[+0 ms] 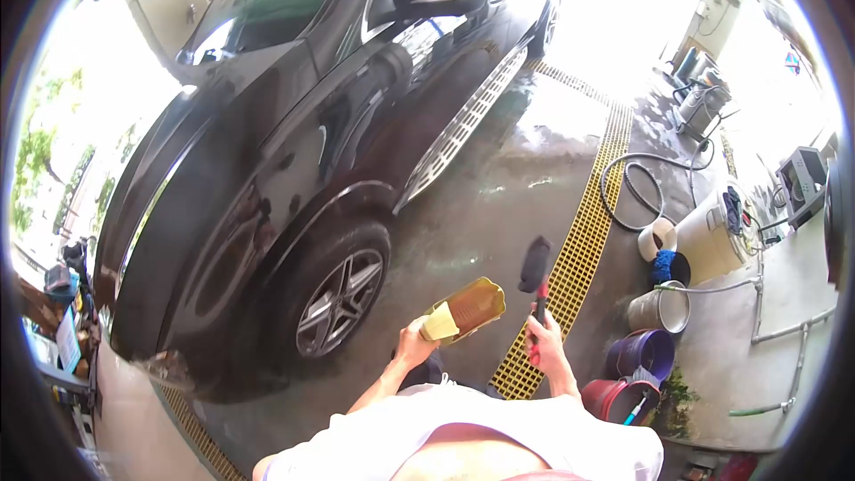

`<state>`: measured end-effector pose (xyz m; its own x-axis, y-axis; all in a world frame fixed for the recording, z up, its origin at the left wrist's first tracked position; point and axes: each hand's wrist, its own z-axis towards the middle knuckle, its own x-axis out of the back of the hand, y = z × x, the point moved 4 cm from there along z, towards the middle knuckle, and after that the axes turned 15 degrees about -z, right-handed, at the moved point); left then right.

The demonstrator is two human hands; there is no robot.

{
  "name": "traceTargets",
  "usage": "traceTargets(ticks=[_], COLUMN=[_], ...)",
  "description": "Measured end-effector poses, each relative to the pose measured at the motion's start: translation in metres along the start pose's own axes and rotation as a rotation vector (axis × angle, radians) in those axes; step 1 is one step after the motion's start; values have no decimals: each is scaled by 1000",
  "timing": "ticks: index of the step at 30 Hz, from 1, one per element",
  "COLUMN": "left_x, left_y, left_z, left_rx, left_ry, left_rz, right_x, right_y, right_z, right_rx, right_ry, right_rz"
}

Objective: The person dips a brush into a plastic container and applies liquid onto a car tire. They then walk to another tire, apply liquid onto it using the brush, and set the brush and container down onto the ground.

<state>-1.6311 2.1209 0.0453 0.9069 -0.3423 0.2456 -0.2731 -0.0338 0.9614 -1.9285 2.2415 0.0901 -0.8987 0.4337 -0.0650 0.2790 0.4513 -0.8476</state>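
Close in front of my body, my left hand (413,344) is closed on a yellowish, open-topped container (478,305) that looks like a cut-down plastic jug. A paler yellow piece (438,322) shows at my fingers; whether it is part of the container I cannot tell. My right hand (548,345) grips the red and black handle of a brush (534,265), its dark head pointing up and away from me. Left of both hands stands a black car (267,151); its front wheel (340,303) is nearest to my left hand, apart from it.
A yellow floor grating (583,240) runs along the wet floor. To the right stand a purple bucket (643,354), a red bucket (614,399), a whitish bucket (657,310) and a large pale bin (708,236). A hose (634,191) lies coiled near a vacuum machine (704,105).
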Motion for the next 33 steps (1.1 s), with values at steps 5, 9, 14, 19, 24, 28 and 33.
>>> traceTargets(ticks=[5,9,14,19,24,28,33], left_x=[-33,-58,-120,-226,-315,-379,-445], left_y=[16,84,133,178,192,241,274], left_z=[133,228,363,474,548,595,680], left_rx=[-69,102,-216,-257,-118,59,124], left_ry=[-75,-241,-503,-741,-742,-648,-561], left_rz=[58,65,177,230,164,140,98], right_x=[-24,0,51,94,154,248,338], right_y=[-90,-134,-175,-176,-224,-314,-438], right_z=[89,116,112,160,266,354,473], right_rx=[74,130,182,123,127,189,402], right_ry=[-41,107,490,771,792,750,678], right_rz=[0,-21,-135,35,117,-140,-484])
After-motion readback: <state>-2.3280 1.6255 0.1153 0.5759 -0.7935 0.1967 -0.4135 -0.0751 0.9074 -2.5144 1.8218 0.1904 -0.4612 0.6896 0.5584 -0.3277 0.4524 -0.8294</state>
